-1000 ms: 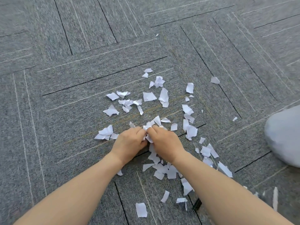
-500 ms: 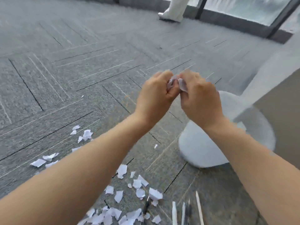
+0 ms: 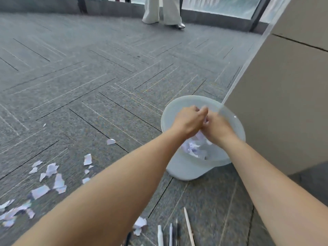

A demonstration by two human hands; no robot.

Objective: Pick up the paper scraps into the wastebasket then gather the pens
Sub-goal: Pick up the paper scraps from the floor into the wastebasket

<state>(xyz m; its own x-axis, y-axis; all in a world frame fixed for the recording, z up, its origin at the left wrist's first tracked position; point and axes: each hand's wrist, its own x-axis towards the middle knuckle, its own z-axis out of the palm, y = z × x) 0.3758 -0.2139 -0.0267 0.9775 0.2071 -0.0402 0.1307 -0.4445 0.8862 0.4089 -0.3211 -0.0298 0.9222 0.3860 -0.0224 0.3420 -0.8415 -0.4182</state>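
A pale grey wastebasket (image 3: 179, 165) stands on the carpet at centre right, with white scraps (image 3: 192, 148) lying inside. My left hand (image 3: 188, 121) and my right hand (image 3: 215, 126) are pressed together right over its opening. A bit of white paper (image 3: 206, 120) shows between their fingers. More paper scraps (image 3: 51, 176) lie scattered on the floor at lower left. Several pens (image 3: 170, 233) lie side by side near the bottom edge, below the basket.
A tall beige cabinet (image 3: 284, 103) rises right beside the wastebasket on the right. A person's legs in white trousers (image 3: 162, 11) stand at the far edge of the grey carpet, before a glass wall.
My hands lifted a bunch of scraps off the floor and carried it right. They have dropped from above the floor to over the wastebasket's opening. The view has swung right with them.
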